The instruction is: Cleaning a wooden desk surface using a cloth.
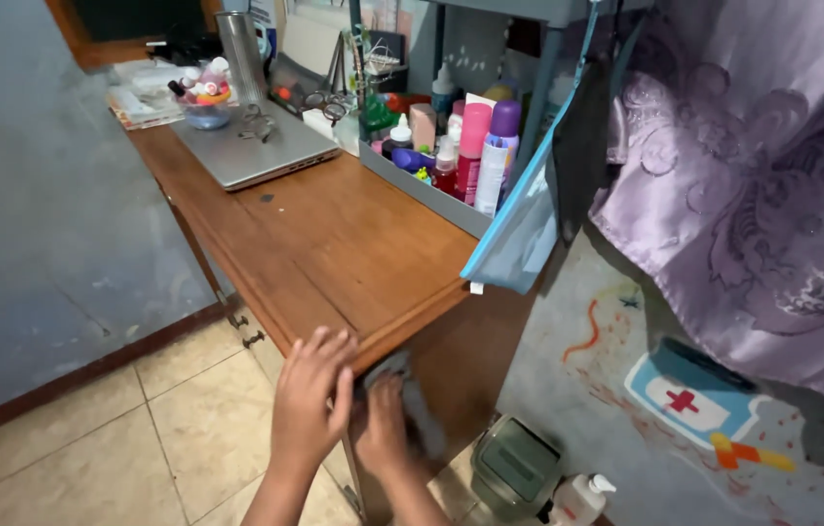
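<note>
Left hand [309, 399] fingers together, flat on desk [334, 244] corner, right hand [383, 433] fingers pressing dark cloth [412, 404] against desk side, cloth hanging lengthwise down.

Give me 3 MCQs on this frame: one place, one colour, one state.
1. Where does the laptop lie?
A. on the wooden desk
B. on the floor
C. in the grey tray

2. What colour is the curtain at the right?
A. green
B. purple
C. orange

3. How is the laptop?
A. open
B. standing on edge
C. closed flat

Answers: 1 A, it rests on the desk top at the far end. 2 B, the patterned cloth is lilac purple. 3 C, the lid is down, with glasses on it.
</note>
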